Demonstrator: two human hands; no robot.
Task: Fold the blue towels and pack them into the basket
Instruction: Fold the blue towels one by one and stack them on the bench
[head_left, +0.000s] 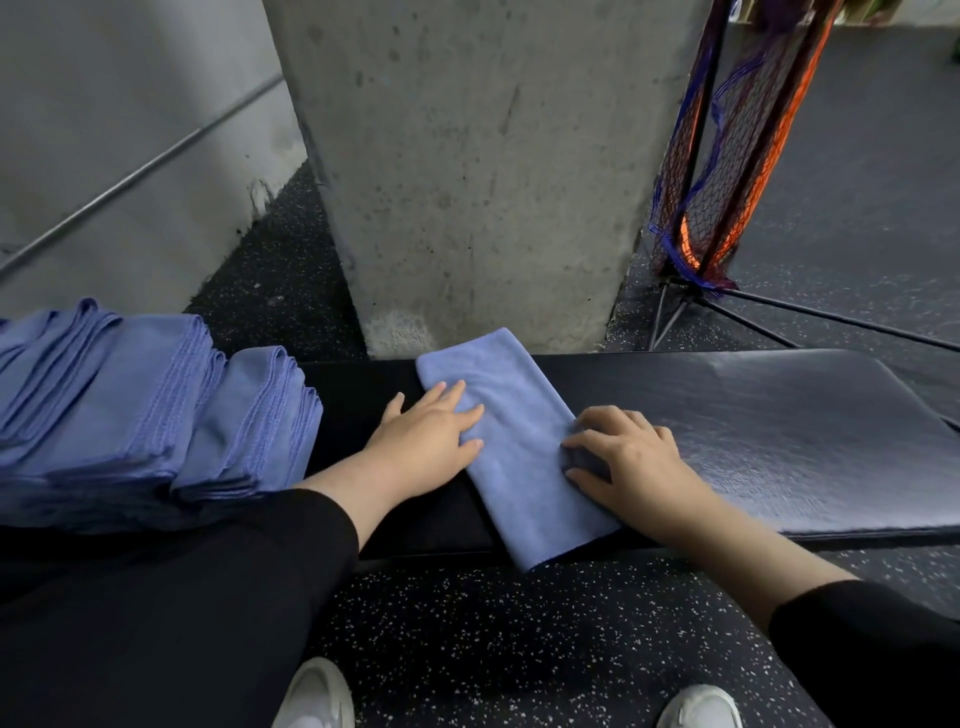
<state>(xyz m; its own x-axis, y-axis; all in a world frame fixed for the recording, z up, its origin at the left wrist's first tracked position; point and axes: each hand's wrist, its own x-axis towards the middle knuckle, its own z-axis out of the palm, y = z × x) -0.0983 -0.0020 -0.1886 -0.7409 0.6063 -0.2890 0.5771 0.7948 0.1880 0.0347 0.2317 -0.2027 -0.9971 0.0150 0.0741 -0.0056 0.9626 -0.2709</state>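
Blue towel (511, 441): folded to long strip, lying diagonally across black tabletop (779, 441), near end overhanging front edge. Left hand (423, 447): flat, fingers spread, grip pressing towel's left edge. Right hand (631, 460): fingers curled, grip pinching towel's right edge. Stacked blue towels (140, 410): two folded piles at tabletop's left end, well apart from hands. Concrete pillar (478, 171) behind. Netted stand (727, 145) at right rear. Speckled floor (519, 639) below.

A single head-worn wide-angle camera looks forward and steeply down from close above the dark padded table (779, 441). The grips sit mid-frame, the grey concrete pillar (483, 171) beyond them, the speckled black rubber floor (519, 639) nearer the wearer.
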